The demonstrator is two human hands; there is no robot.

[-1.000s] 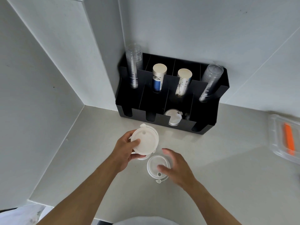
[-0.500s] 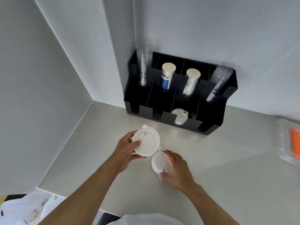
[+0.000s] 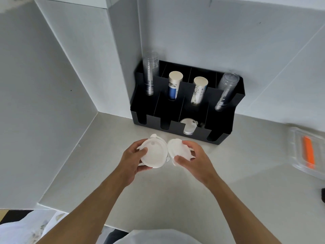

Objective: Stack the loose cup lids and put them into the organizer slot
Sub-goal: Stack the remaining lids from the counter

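Lids (image 3: 154,154) in both hands' grip

You have two hands in view, the left hand (image 3: 131,160) and the right hand (image 3: 195,160). You hold one stack of white lids (image 3: 154,153) in the left; how many lids are in it can't be told. One single lid (image 3: 177,148) sits in your right. One more lid (image 3: 189,126) sits in the one black organizer (image 3: 219,136). The organizer carries two clear cup stacks (image 3: 150,74) (image 3: 226,90) and two paper cup stacks (image 3: 174,86) (image 3: 198,92). One clear container (image 3: 299,164) with one orange item (image 3: 308,152) lies at right.
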